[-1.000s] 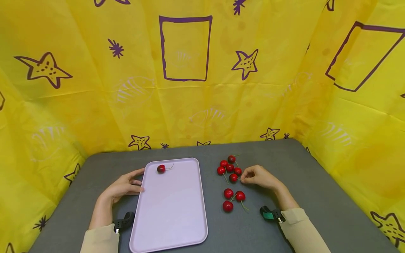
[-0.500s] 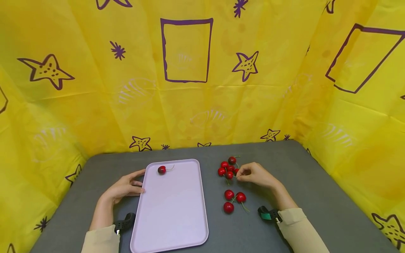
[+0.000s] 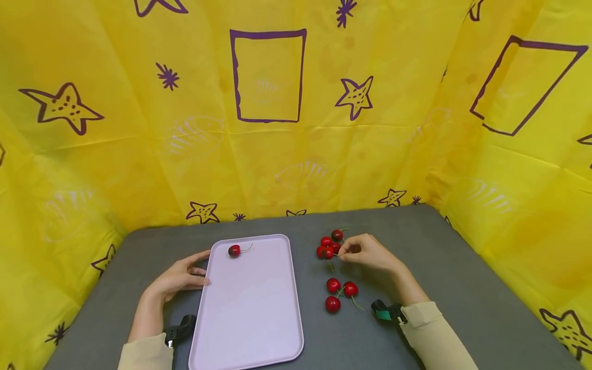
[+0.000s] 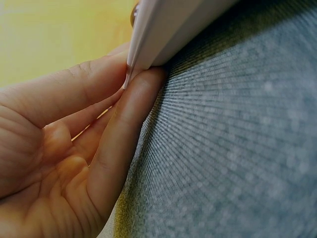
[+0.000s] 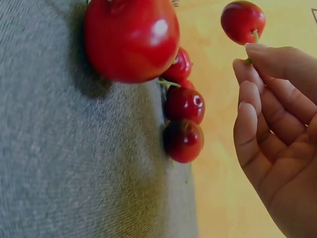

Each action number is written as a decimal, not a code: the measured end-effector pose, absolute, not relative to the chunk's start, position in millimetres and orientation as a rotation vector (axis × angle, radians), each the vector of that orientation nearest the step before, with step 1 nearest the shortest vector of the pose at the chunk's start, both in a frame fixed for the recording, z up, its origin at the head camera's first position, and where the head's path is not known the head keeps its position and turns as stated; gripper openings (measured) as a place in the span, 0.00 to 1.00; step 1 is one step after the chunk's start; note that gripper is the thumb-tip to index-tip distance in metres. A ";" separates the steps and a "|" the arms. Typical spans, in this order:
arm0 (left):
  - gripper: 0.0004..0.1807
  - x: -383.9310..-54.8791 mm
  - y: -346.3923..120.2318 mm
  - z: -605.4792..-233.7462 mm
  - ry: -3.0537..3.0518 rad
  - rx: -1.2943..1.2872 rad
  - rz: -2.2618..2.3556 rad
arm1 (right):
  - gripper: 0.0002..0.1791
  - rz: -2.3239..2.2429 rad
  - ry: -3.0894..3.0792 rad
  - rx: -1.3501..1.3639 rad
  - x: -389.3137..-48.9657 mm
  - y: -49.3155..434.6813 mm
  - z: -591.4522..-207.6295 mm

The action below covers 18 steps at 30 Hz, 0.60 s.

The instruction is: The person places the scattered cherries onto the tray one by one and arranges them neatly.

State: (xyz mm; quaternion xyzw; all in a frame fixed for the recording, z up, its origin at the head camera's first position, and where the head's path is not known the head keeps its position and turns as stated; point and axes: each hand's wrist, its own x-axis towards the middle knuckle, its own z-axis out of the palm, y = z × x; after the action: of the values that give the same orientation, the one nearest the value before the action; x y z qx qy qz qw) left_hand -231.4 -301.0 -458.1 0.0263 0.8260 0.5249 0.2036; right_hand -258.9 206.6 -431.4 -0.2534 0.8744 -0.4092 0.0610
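My right hand (image 3: 365, 253) pinches the thin green stem of a red cherry (image 5: 242, 22) between thumb and index finger. The cherry hangs off the table and overlaps a cluster of several cherries (image 3: 335, 247) in the head view. My left hand (image 3: 182, 275) is at the left edge of a pale lilac tray (image 3: 252, 303). In the left wrist view its thumb and a finger (image 4: 141, 91) hold the tray's rim from either side. One cherry (image 3: 234, 251) with a stem lies in the tray near its far left corner.
Three more stemmed cherries (image 3: 333, 304) lie in a group nearer to me, right of the tray. A dark grey cloth covers the table (image 3: 444, 267). Yellow patterned fabric (image 3: 277, 154) walls in the back and both sides.
My right hand has moved left and a little away from me, carrying the cherry by its stem across the cluster. The left hand and the tray hold their place.
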 end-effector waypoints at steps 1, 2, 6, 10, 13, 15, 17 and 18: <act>0.51 -231.4 -301.1 -458.3 2.301 0.075 1.469 | 0.03 -1.247 2.642 -0.771 -258.4 205.4 -430.5; 0.51 -231.6 -301.3 -458.7 2.299 0.078 1.471 | 0.04 -1.260 2.635 -0.777 -258.0 204.1 -429.2; 0.51 -231.9 -302.4 -460.1 2.294 0.089 1.478 | 0.03 -1.283 2.631 -0.789 -257.0 196.5 -422.0; 0.51 -231.7 -303.1 -460.2 2.290 0.096 1.479 | 0.03 -1.300 2.623 -0.807 -256.7 187.6 -413.0; 0.51 -231.6 -303.0 -459.8 2.289 0.098 1.480 | 0.03 -1.310 2.617 -0.825 -256.7 180.1 -405.9; 0.51 -231.6 -302.8 -459.7 2.289 0.096 1.480 | 0.03 -1.312 2.617 -0.837 -257.1 175.3 -402.1; 0.51 -231.6 -302.6 -459.7 2.291 0.096 1.477 | 0.04 -1.314 2.613 -0.848 -257.1 169.9 -398.6; 0.51 -231.6 -302.6 -459.7 2.293 0.097 1.473 | 0.04 -1.316 2.611 -0.855 -257.0 167.3 -397.1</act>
State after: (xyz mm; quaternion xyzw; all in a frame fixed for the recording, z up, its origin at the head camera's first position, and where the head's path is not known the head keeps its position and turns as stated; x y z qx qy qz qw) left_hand -231.6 -302.6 -459.7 0.0349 0.8229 0.5284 0.2057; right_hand -257.0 167.3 -397.1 -0.2804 0.8561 -0.4314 0.0476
